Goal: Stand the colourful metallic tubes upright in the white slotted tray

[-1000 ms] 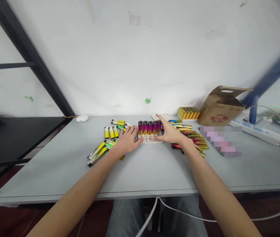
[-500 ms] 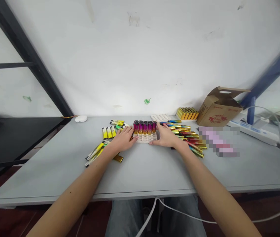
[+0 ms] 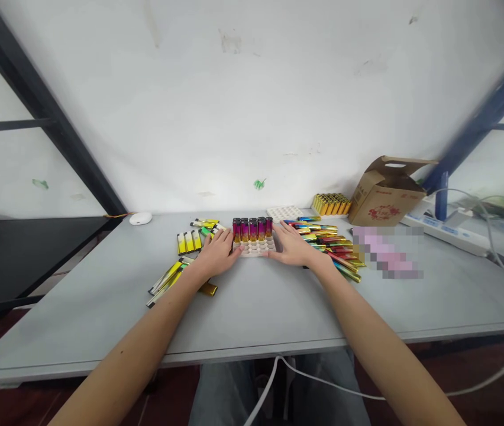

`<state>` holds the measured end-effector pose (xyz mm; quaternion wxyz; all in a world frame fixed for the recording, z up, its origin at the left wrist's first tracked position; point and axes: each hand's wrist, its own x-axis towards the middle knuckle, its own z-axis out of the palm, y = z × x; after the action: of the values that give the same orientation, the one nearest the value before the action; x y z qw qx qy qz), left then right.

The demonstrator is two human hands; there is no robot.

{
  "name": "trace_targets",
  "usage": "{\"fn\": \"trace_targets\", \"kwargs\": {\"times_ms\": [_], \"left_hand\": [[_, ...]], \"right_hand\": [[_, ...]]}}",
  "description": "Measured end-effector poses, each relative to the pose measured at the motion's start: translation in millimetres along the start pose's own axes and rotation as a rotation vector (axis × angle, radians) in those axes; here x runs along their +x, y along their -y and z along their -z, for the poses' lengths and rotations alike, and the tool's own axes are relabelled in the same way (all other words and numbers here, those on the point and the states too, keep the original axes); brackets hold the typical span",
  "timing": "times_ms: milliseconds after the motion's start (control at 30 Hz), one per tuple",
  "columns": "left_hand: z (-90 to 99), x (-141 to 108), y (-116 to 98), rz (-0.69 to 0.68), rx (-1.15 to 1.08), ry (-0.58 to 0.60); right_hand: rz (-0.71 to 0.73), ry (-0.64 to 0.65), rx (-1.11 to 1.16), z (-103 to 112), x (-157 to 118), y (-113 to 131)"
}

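A white tray with round holes lies on the table in front of me. Its far rows carry several upright lighters, shiny purple fading to gold, with black tops; the nearer holes show bare. My left hand is at the tray's left side, thumb on the near corner and fingers stretched forward along the lighters. Around the right side goes my right hand, its thumb at the near corner and its fingers reaching toward the back. Both hands hold the tray between them.
Yellow lighters lie loose at left, multicoloured shiny ones at right. Behind are another white holed tray, a tray of gold lighters and an open cardboard box. A power strip, white cable and white case are also there.
The view has turned slightly, shifting everything a little to the left. Both hands stay at the sides of the tray, and the lighters keep their places.
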<state>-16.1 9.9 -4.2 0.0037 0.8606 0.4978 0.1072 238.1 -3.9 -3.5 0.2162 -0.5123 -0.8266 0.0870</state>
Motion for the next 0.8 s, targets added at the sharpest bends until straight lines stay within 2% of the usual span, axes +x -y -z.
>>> {"fn": "trace_targets", "kwargs": {"times_ms": [67, 167, 200, 367, 567, 800], "left_hand": [[-0.8, 0, 1, -0.002, 0.001, 0.0], [-1.4, 0, 1, 0.009, -0.002, 0.013], [-1.5, 0, 1, 0.012, -0.003, 0.021], [-1.9, 0, 1, 0.025, -0.007, 0.038], [-4.1, 1, 3, 0.024, -0.019, 0.037], [-5.3, 1, 4, 0.037, -0.019, 0.054]], "right_hand": [[0.005, -0.062, 0.03, 12, 0, -9], [-0.064, -0.27, 0.026, 32, -5, -29], [-0.07, -0.296, -0.004, 37, -8, -37], [-0.092, -0.172, -0.147, 43, -24, -59], [-0.119, -0.184, -0.152, 39, -24, -51], [-0.075, -0.108, -0.027, 45, -27, -54]]}}
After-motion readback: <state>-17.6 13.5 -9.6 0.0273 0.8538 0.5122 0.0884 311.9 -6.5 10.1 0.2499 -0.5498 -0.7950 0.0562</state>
